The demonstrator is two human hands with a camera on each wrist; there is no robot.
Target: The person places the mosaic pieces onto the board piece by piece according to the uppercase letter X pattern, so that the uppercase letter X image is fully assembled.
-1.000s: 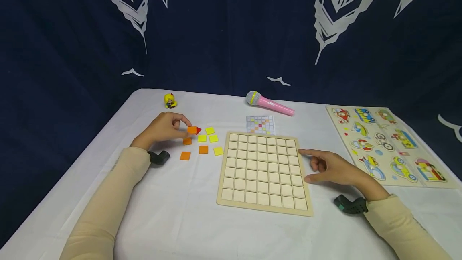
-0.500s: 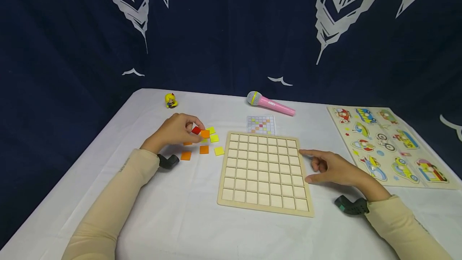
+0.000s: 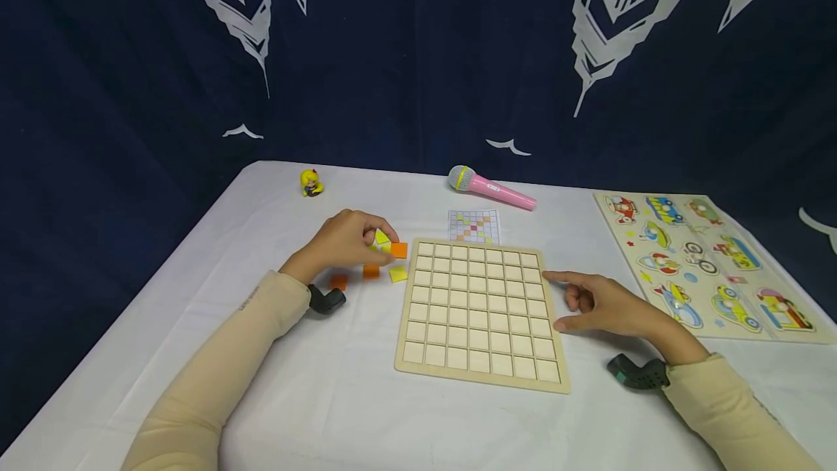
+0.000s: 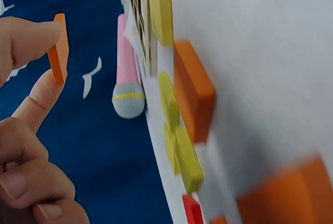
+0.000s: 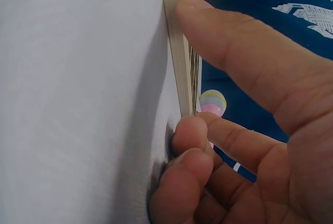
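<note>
One wooden grid board lies on the white table, with loose tiles just left of it: two orange and at least two yellow show in the head view (others are hidden under the hand). The left hand hovers over them, pinching one orange tile between thumb and forefinger, above the board's far left corner. The right hand rests relaxed and empty, thumb touching the board's right edge.

Head view overlooks the table; wrist views sit close, sharing the grid board.
</note>
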